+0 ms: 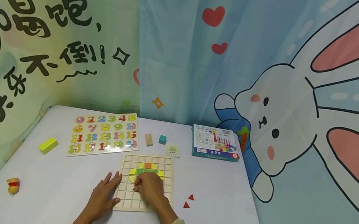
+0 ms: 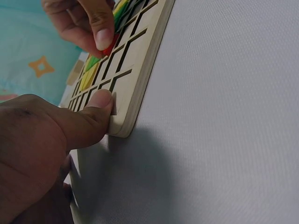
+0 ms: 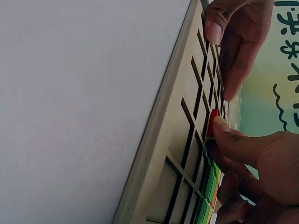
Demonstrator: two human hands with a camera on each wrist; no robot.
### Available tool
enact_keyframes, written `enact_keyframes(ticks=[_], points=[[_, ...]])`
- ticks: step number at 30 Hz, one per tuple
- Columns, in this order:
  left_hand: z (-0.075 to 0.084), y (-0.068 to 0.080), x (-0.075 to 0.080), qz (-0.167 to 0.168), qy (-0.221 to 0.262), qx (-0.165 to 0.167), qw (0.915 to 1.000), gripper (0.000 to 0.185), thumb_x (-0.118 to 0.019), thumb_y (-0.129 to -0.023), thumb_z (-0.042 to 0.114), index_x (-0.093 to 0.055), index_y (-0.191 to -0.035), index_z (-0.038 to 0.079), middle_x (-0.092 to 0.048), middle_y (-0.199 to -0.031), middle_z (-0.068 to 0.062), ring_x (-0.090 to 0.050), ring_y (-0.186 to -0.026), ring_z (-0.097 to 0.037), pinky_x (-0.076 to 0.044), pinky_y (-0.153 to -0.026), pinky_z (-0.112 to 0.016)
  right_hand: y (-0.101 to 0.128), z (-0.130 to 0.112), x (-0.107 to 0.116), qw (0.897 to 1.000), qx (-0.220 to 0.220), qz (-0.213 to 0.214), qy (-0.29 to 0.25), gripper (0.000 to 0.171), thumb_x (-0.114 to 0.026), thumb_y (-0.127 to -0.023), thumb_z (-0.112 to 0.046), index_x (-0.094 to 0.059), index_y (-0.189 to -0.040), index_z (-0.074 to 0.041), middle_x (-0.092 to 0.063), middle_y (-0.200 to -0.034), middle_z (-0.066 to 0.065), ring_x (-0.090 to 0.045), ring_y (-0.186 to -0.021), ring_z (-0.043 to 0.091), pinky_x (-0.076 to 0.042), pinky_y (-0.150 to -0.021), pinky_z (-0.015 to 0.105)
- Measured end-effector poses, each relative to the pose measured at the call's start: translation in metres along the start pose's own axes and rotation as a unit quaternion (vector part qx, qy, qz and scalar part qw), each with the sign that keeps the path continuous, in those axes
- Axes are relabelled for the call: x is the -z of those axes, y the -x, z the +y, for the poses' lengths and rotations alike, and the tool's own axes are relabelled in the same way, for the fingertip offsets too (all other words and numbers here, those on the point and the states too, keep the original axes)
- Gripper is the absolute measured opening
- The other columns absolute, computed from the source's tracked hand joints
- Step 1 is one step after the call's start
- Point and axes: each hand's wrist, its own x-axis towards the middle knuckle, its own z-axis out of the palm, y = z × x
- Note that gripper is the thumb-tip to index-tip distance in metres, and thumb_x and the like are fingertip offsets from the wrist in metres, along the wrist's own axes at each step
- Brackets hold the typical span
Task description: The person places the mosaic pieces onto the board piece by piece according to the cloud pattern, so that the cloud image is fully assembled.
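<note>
Red triangles [image 1: 188, 201] beside wooden grid board [image 1: 168, 184]

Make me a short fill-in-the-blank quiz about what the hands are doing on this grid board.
1. The right hand pinches a small ____ piece over the wooden grid board.
2. The left hand steadies the board's ____ edge.
3. Two loose red triangles lie to the board's ____.

Missing words: red; left; right
</note>
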Motion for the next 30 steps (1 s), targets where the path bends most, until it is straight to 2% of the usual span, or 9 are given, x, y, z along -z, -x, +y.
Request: enact_keyframes(ticks=[4,9,16,19,24,30], points=[[-0.0011,0.0005,-0.0014,0.003,0.002,-0.004,1.0,0.086,-0.086,-0.082,0.006,-0.047,-0.16,0.007,-0.039,-0.169,-0.016,-0.028,-0.159,-0.052,-0.023,-0.125,-0.076,0.0005,0.0001,-0.0011,1.0,-0.015,0.0,-0.005,0.017,-0.092,-0.082,-0.023,-0.076,-0.076,-0.023,-0.059,-0.064,-0.017,-0.048,-0.062,-0.002,-0.039,-0.059,0.021],[-0.002,-0.0006,-0.0022,0.007,0.003,-0.006,1.0,0.087,-0.086,-0.082,0.006,-0.047,-0.16,0.007,-0.04,-0.169,-0.016,-0.028,-0.158,-0.052,-0.023,-0.124,-0.076,0.0013,-0.0006,-0.0034,0.998,-0.044,0.008,-0.037,0.02,-0.091,-0.083,-0.018,-0.073,-0.077,-0.021,-0.059,-0.062,-0.017,-0.051,-0.062,-0.001,-0.04,-0.06,0.024],[0.0002,-0.0007,-0.0009,0.0,0.002,0.002,1.0,0.087,-0.085,-0.082,0.007,-0.046,-0.16,0.007,-0.039,-0.169,-0.016,-0.027,-0.159,-0.052,-0.022,-0.125,-0.076,0.0032,-0.0017,-0.0013,0.996,-0.046,-0.011,-0.076,0.017,-0.087,-0.087,-0.012,-0.071,-0.083,-0.017,-0.062,-0.067,-0.013,-0.052,-0.064,0.001,-0.042,-0.061,0.024],[0.0007,-0.0004,0.0,-0.007,0.005,0.009,0.9999,0.087,-0.085,-0.083,0.007,-0.045,-0.161,0.007,-0.037,-0.17,-0.016,-0.025,-0.16,-0.051,-0.02,-0.126,-0.076,0.0034,0.0007,-0.0016,0.995,-0.048,0.002,-0.09,0.017,-0.086,-0.088,-0.014,-0.069,-0.084,-0.017,-0.065,-0.071,-0.013,-0.053,-0.066,-0.001,-0.042,-0.059,0.021],[0.0014,-0.0013,0.0019,-0.013,0.012,0.019,0.9997,0.087,-0.084,-0.084,0.008,-0.045,-0.162,0.01,-0.036,-0.171,-0.014,-0.023,-0.161,-0.051,-0.018,-0.126,-0.076,-0.0007,0.0037,-0.0028,0.996,-0.046,0.042,-0.065,0.021,-0.088,-0.087,-0.016,-0.068,-0.083,-0.019,-0.062,-0.071,-0.013,-0.052,-0.067,0.0,-0.041,-0.06,0.021],[0.0019,-0.0006,0.0016,-0.013,0.01,0.023,0.9996,0.087,-0.085,-0.083,0.006,-0.045,-0.161,0.009,-0.036,-0.171,-0.015,-0.023,-0.161,-0.05,-0.018,-0.126,-0.075,-0.003,-0.0012,-0.0027,0.998,-0.051,0.008,-0.03,0.022,-0.087,-0.085,-0.01,-0.069,-0.076,-0.02,-0.06,-0.066,-0.014,-0.052,-0.066,0.003,-0.041,-0.059,0.023]])
